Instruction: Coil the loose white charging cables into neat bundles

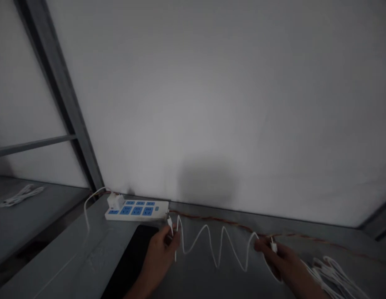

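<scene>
A white charging cable [217, 262] hangs in loose zigzag waves between my two hands. My left hand [163, 245] is closed on one end of it, with a white plug standing up between the fingers. At the other end, my right hand [281, 257] pinches the cable, and a second white plug shows above the fingers. Just behind my left hand lies a white power strip [163, 211] with blue sockets. A flat black object [130, 265] rests on the table, partly covered by my left hand and forearm.
A white charger [116, 201] sits in the power strip, its white cord [86, 211] running down the left side. A twisted reddish wire [211, 217] follows the wall. Several white cables [333, 274] lie at right, another bundle [21, 196] at far left. A metal post [65, 87] stands left.
</scene>
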### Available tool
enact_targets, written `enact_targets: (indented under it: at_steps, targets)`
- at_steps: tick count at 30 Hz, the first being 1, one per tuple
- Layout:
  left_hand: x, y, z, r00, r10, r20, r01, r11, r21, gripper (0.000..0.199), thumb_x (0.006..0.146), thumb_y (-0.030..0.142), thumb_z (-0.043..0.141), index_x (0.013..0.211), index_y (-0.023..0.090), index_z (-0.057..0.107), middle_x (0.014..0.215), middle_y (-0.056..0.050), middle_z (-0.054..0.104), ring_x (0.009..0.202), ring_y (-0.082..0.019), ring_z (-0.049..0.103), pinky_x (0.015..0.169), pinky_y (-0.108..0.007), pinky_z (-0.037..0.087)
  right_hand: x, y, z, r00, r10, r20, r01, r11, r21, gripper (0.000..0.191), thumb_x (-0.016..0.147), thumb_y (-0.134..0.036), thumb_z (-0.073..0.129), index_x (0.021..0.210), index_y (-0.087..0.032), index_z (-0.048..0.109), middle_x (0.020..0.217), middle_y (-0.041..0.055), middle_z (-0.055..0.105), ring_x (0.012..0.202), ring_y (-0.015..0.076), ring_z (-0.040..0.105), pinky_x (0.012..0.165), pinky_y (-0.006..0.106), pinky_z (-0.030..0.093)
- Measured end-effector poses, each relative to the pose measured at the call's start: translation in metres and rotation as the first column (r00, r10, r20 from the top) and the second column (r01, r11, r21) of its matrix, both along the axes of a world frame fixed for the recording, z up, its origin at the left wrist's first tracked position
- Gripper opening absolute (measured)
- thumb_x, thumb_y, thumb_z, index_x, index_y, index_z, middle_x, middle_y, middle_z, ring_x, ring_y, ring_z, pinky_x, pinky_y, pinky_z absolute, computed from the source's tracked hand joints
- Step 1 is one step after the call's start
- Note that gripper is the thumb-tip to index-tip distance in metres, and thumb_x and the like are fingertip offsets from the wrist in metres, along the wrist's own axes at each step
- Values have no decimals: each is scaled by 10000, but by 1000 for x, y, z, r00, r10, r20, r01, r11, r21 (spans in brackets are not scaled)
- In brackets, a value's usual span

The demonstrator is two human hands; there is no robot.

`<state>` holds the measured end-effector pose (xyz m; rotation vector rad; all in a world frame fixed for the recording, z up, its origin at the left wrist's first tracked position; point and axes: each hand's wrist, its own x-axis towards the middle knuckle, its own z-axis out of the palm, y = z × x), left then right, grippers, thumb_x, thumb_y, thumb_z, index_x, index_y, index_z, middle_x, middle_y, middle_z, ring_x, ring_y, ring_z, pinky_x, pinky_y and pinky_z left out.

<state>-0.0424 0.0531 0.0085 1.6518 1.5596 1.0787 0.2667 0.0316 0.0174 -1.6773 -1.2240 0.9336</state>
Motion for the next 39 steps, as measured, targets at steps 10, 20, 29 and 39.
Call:
enact_targets:
  at_steps: [10,20,29,39]
  targets:
    - [-4,2,5,971,90,220,-100,994,36,451,827,615,524,722,184,608,618,-7,608,592,-185,576,573,-258,419,10,-6,12,925,-115,-362,141,989,47,362,571,-566,767,703,-232,728,616,35,690,625,236,664,510,293,525]
    - [-7,4,4,957,142,253,-166,983,75,512,805,672,536,644,189,594,568,30,524,541,-152,505,530,-237,383,15,-6,7,847,-87,-525,110,994,13,391,535,-464,844,858,-250,799,988,72,780,1003,295,684,795,280,584]
    - [-7,5,9,956,136,259,-161,984,78,470,756,645,597,641,190,616,539,21,564,536,-169,549,546,-243,416,20,-1,-1,953,-125,-278,148,987,64,463,617,-657,716,768,-227,792,886,68,781,888,313,685,731,351,564]
    - [-8,5,5,972,119,200,-141,985,95,383,796,533,588,731,170,690,575,19,591,566,-170,556,561,-244,419,14,-2,3,983,-103,-154,113,992,56,453,697,-656,648,747,-218,755,837,54,779,867,304,678,713,324,511]
